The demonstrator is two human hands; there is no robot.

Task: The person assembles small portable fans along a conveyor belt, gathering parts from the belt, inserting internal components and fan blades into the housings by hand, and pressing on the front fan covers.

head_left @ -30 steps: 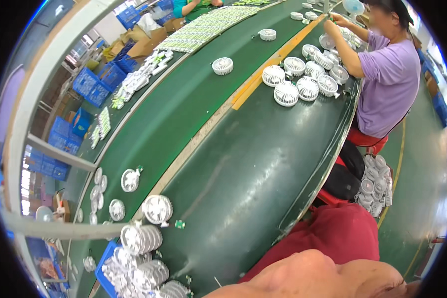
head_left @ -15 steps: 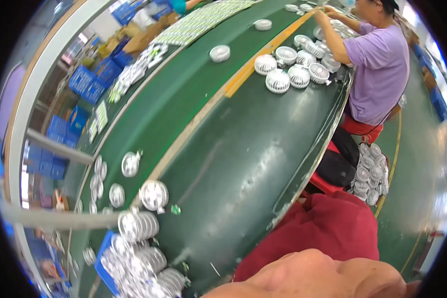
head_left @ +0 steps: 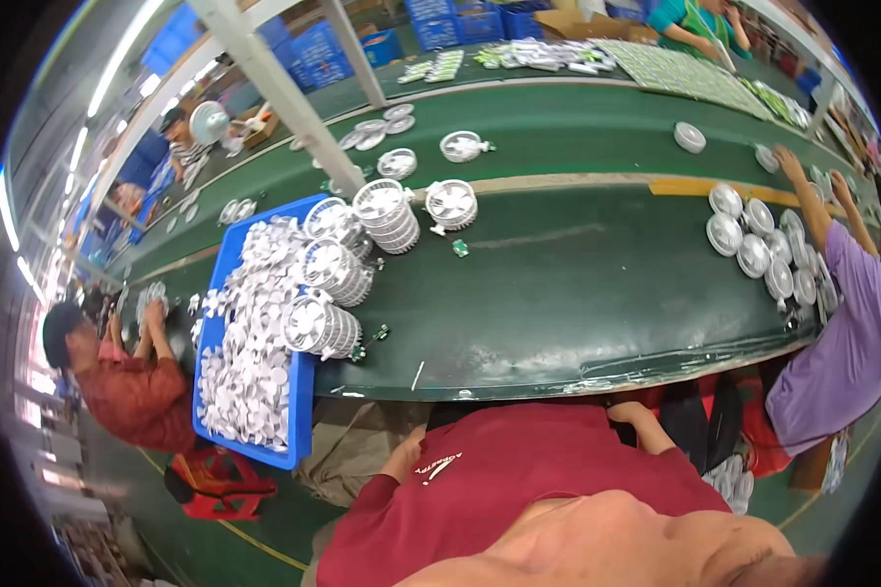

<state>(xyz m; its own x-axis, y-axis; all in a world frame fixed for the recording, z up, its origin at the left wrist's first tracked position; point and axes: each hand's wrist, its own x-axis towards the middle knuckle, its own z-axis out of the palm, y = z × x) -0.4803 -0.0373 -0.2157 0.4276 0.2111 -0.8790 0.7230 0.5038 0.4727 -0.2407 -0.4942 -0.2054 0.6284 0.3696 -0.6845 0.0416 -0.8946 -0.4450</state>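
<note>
My left hand [head_left: 408,454] hangs low beside my lap, under the near edge of the green work table [head_left: 558,284]; its fingers are mostly hidden. On the other side of my lap, my right hand [head_left: 632,415] is just below the same edge, fingers also out of sight. Neither hand visibly touches anything on the table. Ahead and to the left stand stacks of round white fan housings [head_left: 321,328], their tops showing fan blades. A single white fan housing [head_left: 451,204] lies near a small green circuit board [head_left: 460,248].
A blue tray [head_left: 303,411] of small white plastic parts overhangs the table's near edge. Beyond runs a green conveyor belt [head_left: 558,137] with loose fan pieces. At right, a person in a purple shirt [head_left: 842,303] works by more white fans [head_left: 754,252]. A metal post [head_left: 294,108] rises at left.
My view has swung left and levelled, bringing the whole blue tray, a co-worker at left and both my hands into sight. The purple-shirted person's arm now reaches over the belt.
</note>
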